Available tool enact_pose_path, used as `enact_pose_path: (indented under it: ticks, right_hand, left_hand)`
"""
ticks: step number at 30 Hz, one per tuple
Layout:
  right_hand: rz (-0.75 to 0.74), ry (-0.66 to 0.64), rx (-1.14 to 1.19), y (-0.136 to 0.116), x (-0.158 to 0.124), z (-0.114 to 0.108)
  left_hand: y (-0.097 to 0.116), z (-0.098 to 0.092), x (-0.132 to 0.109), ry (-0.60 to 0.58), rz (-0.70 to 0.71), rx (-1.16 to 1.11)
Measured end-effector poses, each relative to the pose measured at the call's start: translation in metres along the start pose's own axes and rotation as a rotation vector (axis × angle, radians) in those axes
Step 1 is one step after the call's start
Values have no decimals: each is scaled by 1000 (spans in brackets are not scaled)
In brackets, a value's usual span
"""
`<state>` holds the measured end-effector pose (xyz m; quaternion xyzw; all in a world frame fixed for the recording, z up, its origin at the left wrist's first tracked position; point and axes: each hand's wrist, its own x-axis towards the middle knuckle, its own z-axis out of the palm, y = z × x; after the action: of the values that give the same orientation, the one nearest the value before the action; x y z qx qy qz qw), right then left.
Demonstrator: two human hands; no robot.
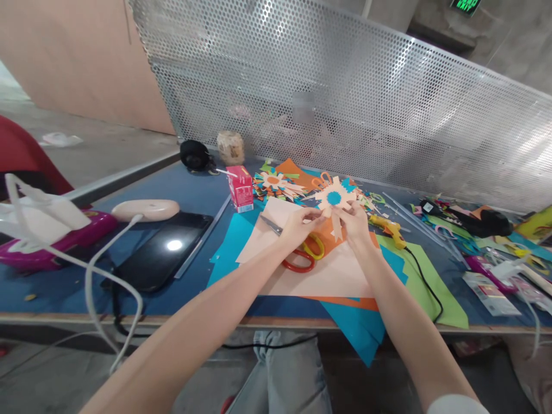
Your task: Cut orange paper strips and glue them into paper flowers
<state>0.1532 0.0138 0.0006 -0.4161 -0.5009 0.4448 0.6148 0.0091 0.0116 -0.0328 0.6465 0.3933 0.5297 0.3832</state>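
Over the paper sheets, a cream paper flower (345, 202) with a blue round centre is held up. My left hand (303, 223) pinches its lower left edge between thumb and fingers. On its lower right my right hand (353, 221) grips it, with a cream paper strip (336, 229) hanging below. Scissors with red and yellow handles (298, 268) lie under my left wrist on a cream sheet (328, 279). Orange and blue sheets show beneath. Just behind the held flower are orange scissor handles (316, 183). A second paper flower (276, 180) with an orange centre rests to the left.
A yellow glue gun (390, 228) lies on green paper (435, 293), its black cord trailing forward. Left stand a pink drink carton (241, 192) and a phone (161, 253); a white cable (92, 282) loops nearby. Perforated metal (345, 86) borders the back. Scraps and supplies crowd the right.
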Motion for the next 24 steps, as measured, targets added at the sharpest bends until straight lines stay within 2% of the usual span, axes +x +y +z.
enact_pose_path:
  ticks: [5, 12, 19, 24]
  right_hand:
    - [56, 17, -44, 2, 2, -1]
    - [29, 5, 4, 2, 2, -2]
    - [38, 13, 79, 2, 3, -1]
    - [75, -86, 48, 2, 2, 1]
  left_hand:
    - [-3, 0, 1, 13, 31, 46]
    - [-3, 0, 1, -5, 26, 97]
    - [3, 2, 0, 19, 15, 23]
    - [4, 0, 1, 81, 6, 47]
